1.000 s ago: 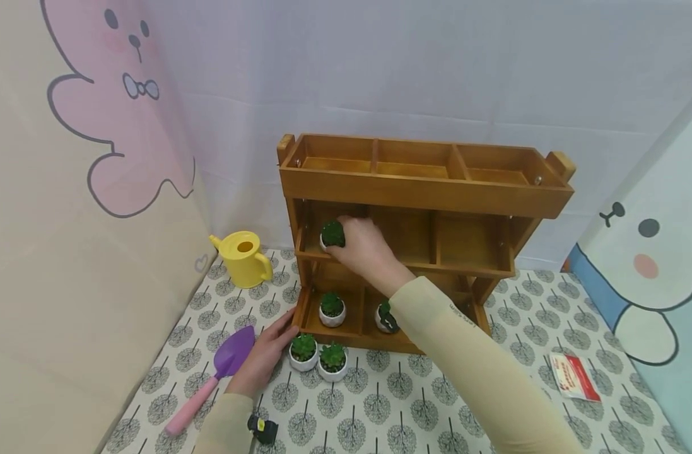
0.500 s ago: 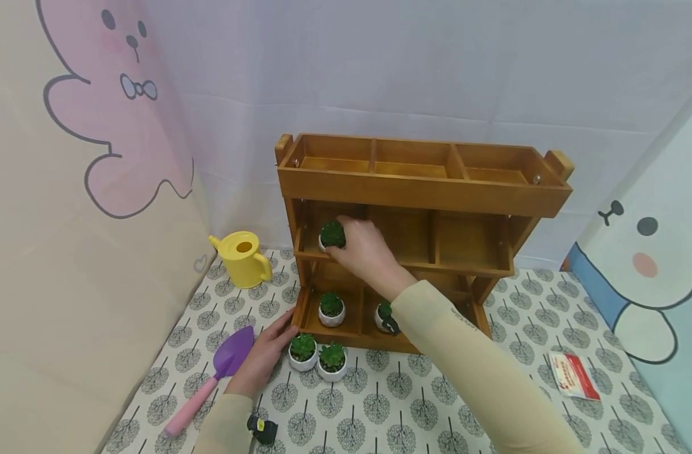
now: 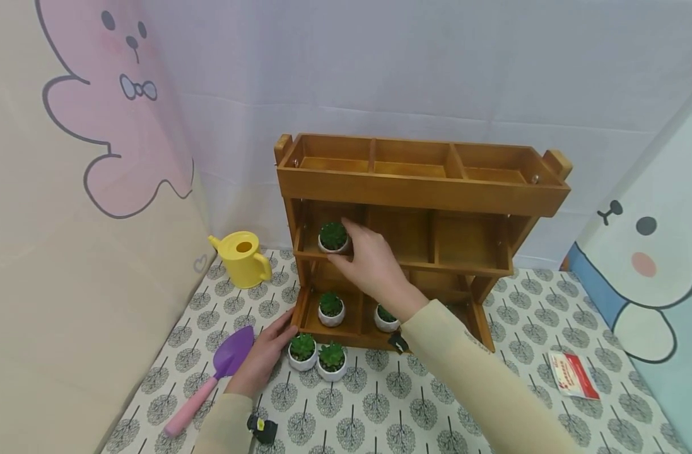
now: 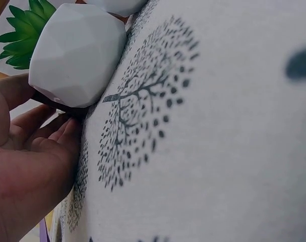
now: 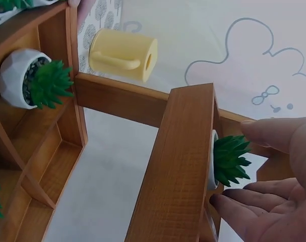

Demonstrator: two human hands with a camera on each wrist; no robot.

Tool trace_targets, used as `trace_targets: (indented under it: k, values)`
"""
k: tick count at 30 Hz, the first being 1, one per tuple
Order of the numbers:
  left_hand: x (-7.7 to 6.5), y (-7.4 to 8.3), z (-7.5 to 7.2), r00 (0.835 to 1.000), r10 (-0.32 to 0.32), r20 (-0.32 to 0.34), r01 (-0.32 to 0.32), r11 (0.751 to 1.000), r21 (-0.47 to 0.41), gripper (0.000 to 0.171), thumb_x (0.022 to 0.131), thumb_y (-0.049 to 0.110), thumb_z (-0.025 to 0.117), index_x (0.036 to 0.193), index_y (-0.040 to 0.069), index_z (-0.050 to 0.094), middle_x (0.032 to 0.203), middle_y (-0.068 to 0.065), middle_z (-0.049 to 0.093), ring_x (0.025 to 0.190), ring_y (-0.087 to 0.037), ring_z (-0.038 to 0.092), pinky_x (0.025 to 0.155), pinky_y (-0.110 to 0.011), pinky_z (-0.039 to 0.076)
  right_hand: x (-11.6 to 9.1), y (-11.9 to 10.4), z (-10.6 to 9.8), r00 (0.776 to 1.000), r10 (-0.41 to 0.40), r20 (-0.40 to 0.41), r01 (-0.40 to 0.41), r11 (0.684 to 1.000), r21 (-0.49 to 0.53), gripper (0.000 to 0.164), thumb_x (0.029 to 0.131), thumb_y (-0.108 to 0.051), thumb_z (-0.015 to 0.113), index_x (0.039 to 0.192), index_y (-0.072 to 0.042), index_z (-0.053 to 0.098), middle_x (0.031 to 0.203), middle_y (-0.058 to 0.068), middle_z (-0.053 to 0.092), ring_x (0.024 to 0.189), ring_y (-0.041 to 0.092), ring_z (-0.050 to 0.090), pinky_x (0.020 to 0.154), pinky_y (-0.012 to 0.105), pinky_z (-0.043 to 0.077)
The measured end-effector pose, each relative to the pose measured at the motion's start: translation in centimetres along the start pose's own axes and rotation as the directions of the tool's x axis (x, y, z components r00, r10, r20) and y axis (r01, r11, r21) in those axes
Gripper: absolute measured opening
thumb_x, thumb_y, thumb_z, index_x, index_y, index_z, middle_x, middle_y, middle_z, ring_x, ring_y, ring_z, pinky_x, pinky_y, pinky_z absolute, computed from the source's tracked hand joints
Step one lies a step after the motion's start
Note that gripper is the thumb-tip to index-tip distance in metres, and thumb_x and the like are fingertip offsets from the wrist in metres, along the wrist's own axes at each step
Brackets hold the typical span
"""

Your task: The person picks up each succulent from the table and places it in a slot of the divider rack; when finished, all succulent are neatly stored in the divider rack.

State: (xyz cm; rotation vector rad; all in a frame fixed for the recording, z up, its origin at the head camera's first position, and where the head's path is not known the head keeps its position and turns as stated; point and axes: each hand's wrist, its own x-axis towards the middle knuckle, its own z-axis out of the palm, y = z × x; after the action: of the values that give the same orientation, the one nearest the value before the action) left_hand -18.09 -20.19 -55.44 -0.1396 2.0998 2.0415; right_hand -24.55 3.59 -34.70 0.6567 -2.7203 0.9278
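In the head view a wooden plant shelf (image 3: pixel 422 195) with three divided tiers stands against the back cloth. My right hand (image 3: pixel 374 258) is at the middle tier's left compartment, thumb and fingers spread beside a potted succulent (image 3: pixel 333 234). The right wrist view shows a gap between those fingers and the plant's green leaves (image 5: pixel 231 160). Down at the shelf's front left corner, my left hand (image 3: pixel 265 353) holds the bottom tier, thumb in front and fingers along the side. Close by its thumb stands a white faceted pot (image 4: pixel 77 55) with a succulent.
Two potted succulents, one left (image 3: pixel 303 352) and one right (image 3: pixel 332 362), stand before the shelf. Two more, one left (image 3: pixel 331 310) and one right (image 3: pixel 386 319), sit in the bottom tier. A yellow watering can (image 3: pixel 243 258), purple trowel (image 3: pixel 232 353) and red-white packet (image 3: pixel 574 376) lie around.
My right hand has let go of the succulent pot in the middle tier and drawn slightly back to the right, its fingers opening. The left hand has stayed at the shelf corner.
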Motion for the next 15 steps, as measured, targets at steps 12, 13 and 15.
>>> trace_targets:
  k: [12,13,15]
  values:
    - [0.0,-0.1,-0.1,1.000,0.003,0.002,-0.003,1.000,0.007,0.058,0.109,0.026,0.057,0.164,0.021,0.037,0.167,-0.011,0.033,0.155,-0.032,0.025,0.128,-0.049,0.014,-3.7,0.5,-0.2,0.999,0.046,-0.014,-0.044,0.994,0.097,0.076,0.095,-0.029,0.080,0.157,-0.002,0.046,0.157,0.014,0.049,0.143,0.032,0.049,0.115,0.047,0.043]
    - [0.0,-0.1,-0.1,1.000,0.005,0.001,-0.005,1.000,0.009,0.058,0.109,0.026,0.057,0.164,0.021,0.037,0.167,-0.011,0.033,0.155,-0.032,0.025,0.128,-0.049,0.014,-4.0,0.6,-0.1,0.999,0.038,-0.020,-0.036,0.994,0.106,0.075,0.095,-0.029,0.080,0.156,-0.002,0.046,0.156,0.014,0.050,0.142,0.032,0.049,0.116,0.047,0.043]
    - [0.0,-0.1,-0.1,1.000,0.002,-0.001,-0.002,1.000,0.011,0.058,0.109,0.026,0.057,0.164,0.022,0.037,0.168,-0.010,0.033,0.155,-0.032,0.024,0.128,-0.049,0.014,-4.6,0.8,0.0,0.999,0.019,-0.033,-0.015,0.992,0.128,0.072,0.096,-0.027,0.079,0.156,-0.003,0.048,0.154,0.014,0.053,0.141,0.031,0.051,0.116,0.047,0.043]
